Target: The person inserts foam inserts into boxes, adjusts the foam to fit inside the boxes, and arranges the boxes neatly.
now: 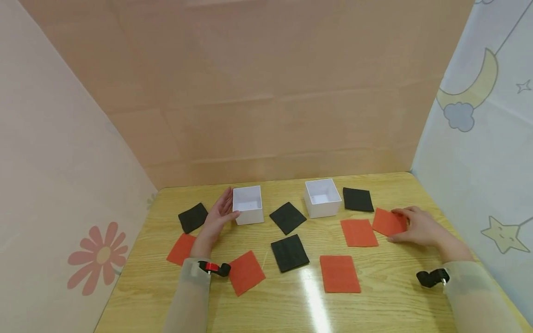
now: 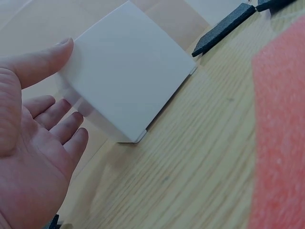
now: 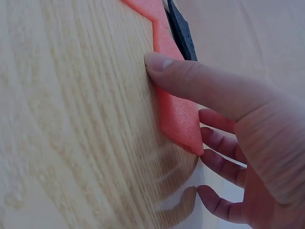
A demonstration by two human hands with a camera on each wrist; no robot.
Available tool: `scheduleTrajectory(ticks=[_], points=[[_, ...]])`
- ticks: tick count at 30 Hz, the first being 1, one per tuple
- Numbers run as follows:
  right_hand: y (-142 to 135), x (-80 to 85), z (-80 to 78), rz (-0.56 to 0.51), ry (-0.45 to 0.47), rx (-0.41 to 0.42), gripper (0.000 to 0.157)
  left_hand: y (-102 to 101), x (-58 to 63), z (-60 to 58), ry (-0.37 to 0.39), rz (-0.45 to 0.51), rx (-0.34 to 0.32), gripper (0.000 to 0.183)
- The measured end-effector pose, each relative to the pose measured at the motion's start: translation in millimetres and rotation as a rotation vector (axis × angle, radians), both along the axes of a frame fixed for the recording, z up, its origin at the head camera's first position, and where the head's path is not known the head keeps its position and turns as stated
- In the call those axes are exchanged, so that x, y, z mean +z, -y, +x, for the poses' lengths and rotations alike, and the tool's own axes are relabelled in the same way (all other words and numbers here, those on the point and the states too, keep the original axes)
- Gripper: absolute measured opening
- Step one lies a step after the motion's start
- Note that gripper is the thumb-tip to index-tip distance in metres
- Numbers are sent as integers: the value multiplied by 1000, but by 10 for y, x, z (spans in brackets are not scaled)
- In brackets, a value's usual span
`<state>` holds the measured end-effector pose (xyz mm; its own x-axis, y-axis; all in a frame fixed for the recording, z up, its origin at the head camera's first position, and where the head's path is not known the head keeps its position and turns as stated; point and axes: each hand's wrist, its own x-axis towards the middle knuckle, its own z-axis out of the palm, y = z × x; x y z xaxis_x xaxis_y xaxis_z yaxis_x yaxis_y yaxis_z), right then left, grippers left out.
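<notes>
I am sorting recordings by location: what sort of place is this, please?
Probably a screened-off indoor tabletop workspace: a wood-grain table, a plain brown backdrop behind it, and side panels printed with a flower and a moon.

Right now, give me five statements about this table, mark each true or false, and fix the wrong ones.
1. The left hand is at the left white box. True.
2. The right hand is at the rightmost red square. True.
3. The right white box is covered. False: its top is open.
4. The rearmost black square sits left of both boxes. False: it lies right of both.
5. Another black square lies between the boxes. True.
</notes>
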<state>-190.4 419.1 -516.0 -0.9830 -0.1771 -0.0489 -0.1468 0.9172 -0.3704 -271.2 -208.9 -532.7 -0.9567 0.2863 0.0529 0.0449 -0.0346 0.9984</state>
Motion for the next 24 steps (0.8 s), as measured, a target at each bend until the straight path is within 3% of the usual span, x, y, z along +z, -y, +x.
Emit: scheduleTrajectory(ticks=[9, 24], points=[[40, 38, 40, 3, 14, -11, 102, 8, -2, -9, -1, 0, -2, 93], [81, 169, 137, -148, -61, -6, 96, 19, -55, -50, -22, 29, -20, 92]])
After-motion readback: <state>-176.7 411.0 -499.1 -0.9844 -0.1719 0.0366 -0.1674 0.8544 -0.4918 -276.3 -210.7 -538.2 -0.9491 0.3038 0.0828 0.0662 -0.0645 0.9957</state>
